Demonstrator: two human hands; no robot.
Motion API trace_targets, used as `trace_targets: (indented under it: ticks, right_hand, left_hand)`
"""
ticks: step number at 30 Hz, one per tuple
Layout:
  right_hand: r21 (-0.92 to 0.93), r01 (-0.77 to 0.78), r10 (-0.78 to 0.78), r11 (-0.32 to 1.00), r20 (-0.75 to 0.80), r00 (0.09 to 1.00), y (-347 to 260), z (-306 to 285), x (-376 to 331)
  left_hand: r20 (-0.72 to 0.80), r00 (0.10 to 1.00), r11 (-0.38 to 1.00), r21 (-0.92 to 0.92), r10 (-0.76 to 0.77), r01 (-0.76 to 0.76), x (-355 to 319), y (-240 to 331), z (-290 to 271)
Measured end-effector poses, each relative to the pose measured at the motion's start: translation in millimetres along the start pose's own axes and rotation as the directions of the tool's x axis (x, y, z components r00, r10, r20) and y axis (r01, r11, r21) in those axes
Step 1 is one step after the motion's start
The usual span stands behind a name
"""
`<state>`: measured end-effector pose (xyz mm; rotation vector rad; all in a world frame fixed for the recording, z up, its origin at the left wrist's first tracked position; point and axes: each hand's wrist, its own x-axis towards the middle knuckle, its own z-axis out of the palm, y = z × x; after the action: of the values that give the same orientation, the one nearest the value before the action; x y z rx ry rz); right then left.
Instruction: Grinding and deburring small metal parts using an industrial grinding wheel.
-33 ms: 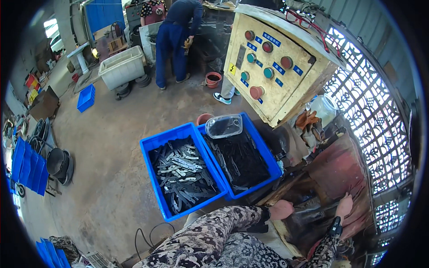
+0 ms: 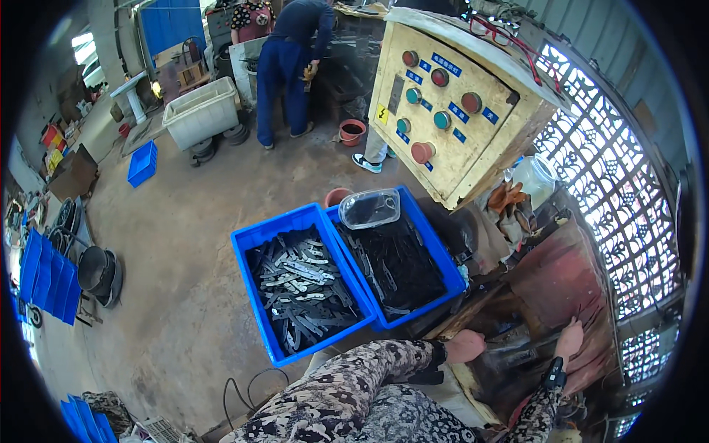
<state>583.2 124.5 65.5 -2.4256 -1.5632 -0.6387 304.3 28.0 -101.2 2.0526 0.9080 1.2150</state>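
My left hand is closed over the edge of a dark, wet-looking machine trough; what its fingers hold, if anything, is hidden. To its right my right hand is pinched near a reddish-brown stained sheet, and anything in its fingertips is too small to make out. Left of my hands stands a blue crate of flat grey metal strips, some of them shiny. Beside it a second blue crate holds darker strips, with a clear plastic tub resting on its far end.
A cream control box with round buttons stands ahead; red-framed glasses lie on top. Orange-brown gloves and a clear jar are near it. A person in blue bends over at the back. A patterned grille lines the right.
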Motion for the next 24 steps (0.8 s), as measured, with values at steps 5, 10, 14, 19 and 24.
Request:
trace_targets:
  ticks: [5,10,14,19,24]
  right_hand:
    - [0.011,0.011,-0.011,1.000,-0.009,1.000,-1,-3,-1]
    - [0.029,-0.016,0.016,0.999,0.015,1.000,-6,-12,-5]
    - [0.050,0.008,-0.008,0.999,0.012,1.000,-10,-8,-1]
    - [0.068,0.077,-0.076,0.995,-0.009,0.997,-21,2,3]
    - [0.064,0.192,-0.193,0.979,0.021,0.981,-49,-11,5]
  left_hand:
    - [0.080,0.996,0.927,0.369,0.038,-0.066,-1,4,1]
    - [0.053,0.997,0.985,0.157,0.060,-0.068,-3,-14,12]
    - [0.110,0.991,0.945,0.310,0.071,-0.102,5,-6,-7]
    - [0.126,0.991,0.938,0.335,0.054,-0.094,1,-17,-8]
    - [0.061,0.988,0.768,0.636,-0.145,0.074,-8,-20,-14]
